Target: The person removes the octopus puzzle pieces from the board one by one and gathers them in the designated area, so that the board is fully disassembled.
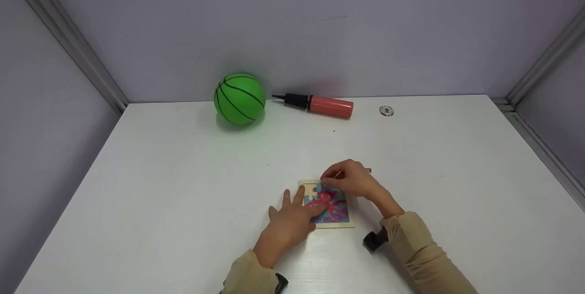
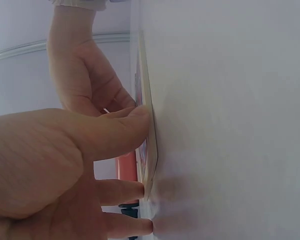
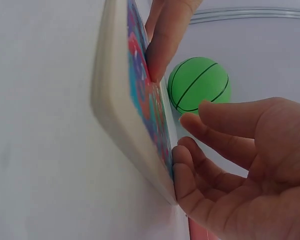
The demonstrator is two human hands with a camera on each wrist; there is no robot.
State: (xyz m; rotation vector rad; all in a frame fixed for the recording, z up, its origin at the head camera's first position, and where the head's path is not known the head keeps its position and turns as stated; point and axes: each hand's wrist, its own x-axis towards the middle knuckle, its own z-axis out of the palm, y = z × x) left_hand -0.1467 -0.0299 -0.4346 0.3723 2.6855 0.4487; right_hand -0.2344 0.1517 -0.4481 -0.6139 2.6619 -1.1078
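A wooden tray jigsaw (image 1: pixel 337 211) with a pink octopus picture lies flat on the table; bare wood shows at its upper left. My left hand (image 1: pixel 288 221) spreads over its left side, one finger pressing on the picture. The left thumb (image 2: pixel 132 127) touches the tray's near edge in the left wrist view. At the tray's far edge is my right hand (image 1: pixel 354 179), fingers bent. In the right wrist view, nothing shows between its thumb (image 3: pixel 230 117) and forefinger, while its other fingers touch the tray corner. A small coloured item (image 1: pixel 368 170) lies partly hidden behind that hand.
A green ball (image 1: pixel 240 98) with black lines stands by the back wall. Right of it lie a red and black hand pump (image 1: pixel 330 106) and a black-and-white round chip (image 1: pixel 386 110). Walls (image 1: pixel 292 29) border the white table (image 1: pixel 173 184) at the back and sides.
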